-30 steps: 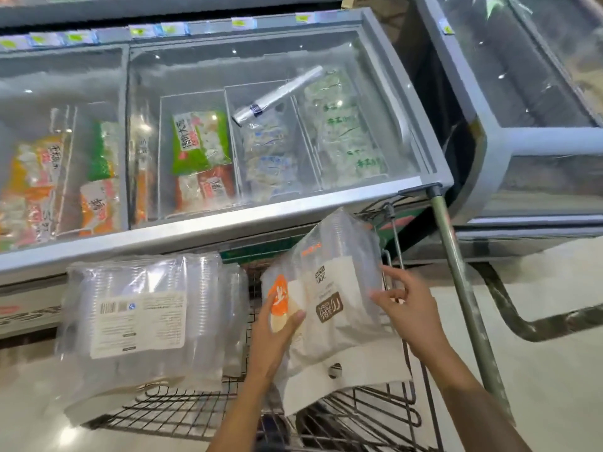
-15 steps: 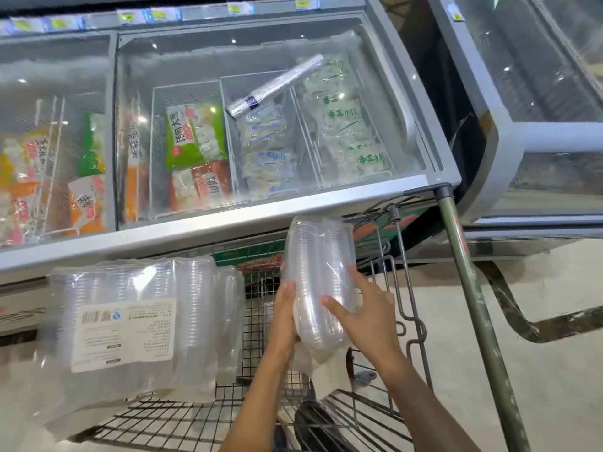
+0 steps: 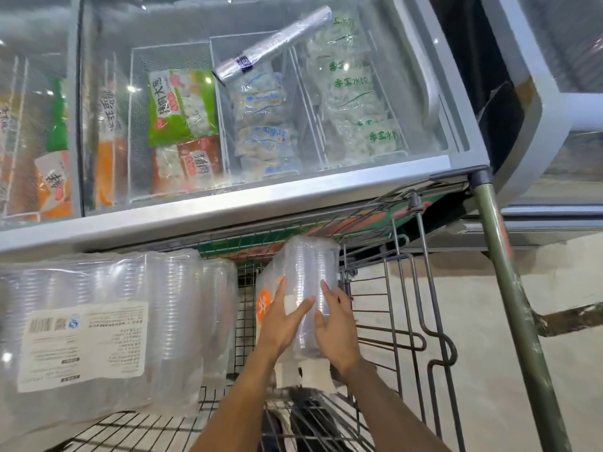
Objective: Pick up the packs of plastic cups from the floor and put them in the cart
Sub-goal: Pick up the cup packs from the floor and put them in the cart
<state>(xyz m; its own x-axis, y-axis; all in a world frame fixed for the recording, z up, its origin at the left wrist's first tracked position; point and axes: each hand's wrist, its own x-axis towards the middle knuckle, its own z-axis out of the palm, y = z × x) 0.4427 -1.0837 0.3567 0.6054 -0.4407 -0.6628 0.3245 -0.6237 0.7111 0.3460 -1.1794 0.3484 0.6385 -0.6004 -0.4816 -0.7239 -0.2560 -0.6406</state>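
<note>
Cart [image 3: 404, 321] wire holds everything: the big cup pack [image 3: 107, 324] lies at its left side, the smaller pack [image 3: 308, 282] stands upright against its right wall, pressed between left hand [image 3: 280, 324] and right hand [image 3: 336, 334]. Released carelessly, that slick, tall pack could topple.

Two bare forearms come up from the near edge, and there is no sleeve, cuff or glove anywhere along them as far as the view shows. The left hand [image 3: 282, 321] and the right hand [image 3: 336, 334] are both uncovered, with no ring, watch or band visible on fingers or wrists. The fingers look slender with short nails, though the picture is too soft to tell finer detail.
</note>
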